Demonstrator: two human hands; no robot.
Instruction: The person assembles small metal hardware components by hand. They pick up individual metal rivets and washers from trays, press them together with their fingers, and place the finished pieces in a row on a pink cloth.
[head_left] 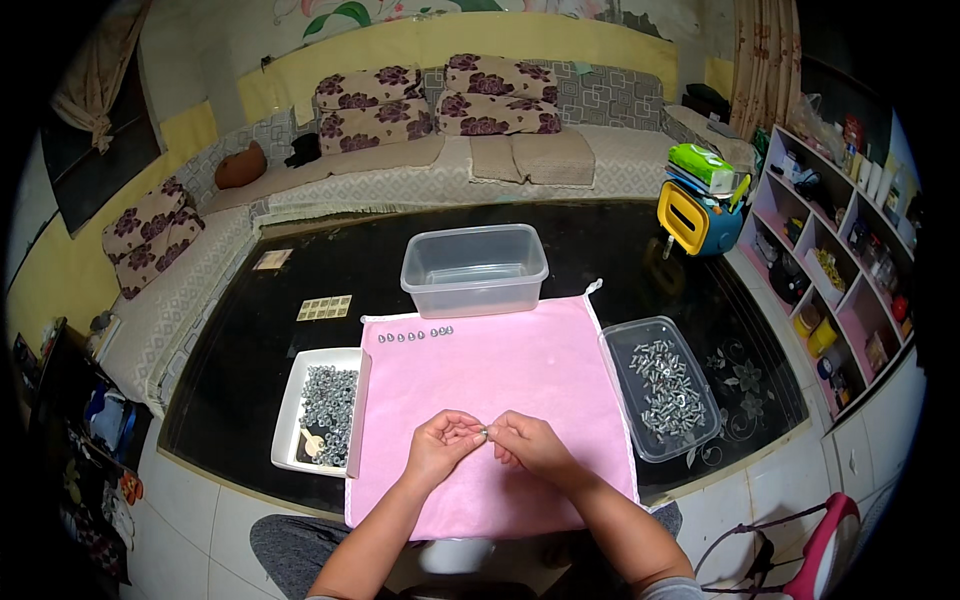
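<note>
**benchnoob:** What's on the table, going left to right?

**me:** At about 9 o'clock from my hands there's a white rectangular tray heaped with small grey metal nuts (pixel 330 400). Then the pink cloth mat (pixel 500 370), with a short row of finished silver pieces (pixel 415 335) near its far edge at 11. A clear empty plastic tub (pixel 474 268) sits at 12, just past the cloth. At 3 o'clock is a clear shallow plastic tray of silver screws (pixel 663 385).

**benchnoob:** And your hands?

**me:** Both over the near-middle of the cloth, fingertips meeting. My left hand (pixel 440 445) and right hand (pixel 528 442) are each pinched shut on the same small silver metal fastener (pixel 483 433), right between them. Too tiny to tell whether it's a nut on a screw.

**benchnoob:** Fiddly?

**me:** I'd guess so. Light, hard, smooth metal, likely slippery. Best held at opposite ends with thumb and forefinger tips. The soft cloth should keep a dropped one from rolling.
</note>
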